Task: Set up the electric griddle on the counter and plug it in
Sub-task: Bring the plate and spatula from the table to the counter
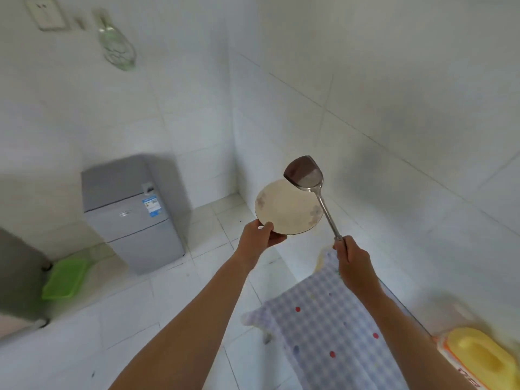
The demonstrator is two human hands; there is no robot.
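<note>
My left hand (260, 237) grips the near rim of a cream plate (287, 209) with faint flower marks, held tilted in the air above the floor. My right hand (351, 257) is closed around the handle of a metal spatula (305, 174), whose blade points up and overlaps the plate's upper right edge. No electric griddle or its cord shows in this view. A white wall socket (46, 14) sits high at the upper left.
A table with a blue checked cloth (332, 327) stands at the lower right, a yellow container (478, 358) on its near end. A small grey fridge (129, 212) stands against the left wall beside a green tray (66, 277). A net bag (116, 43) hangs on the wall.
</note>
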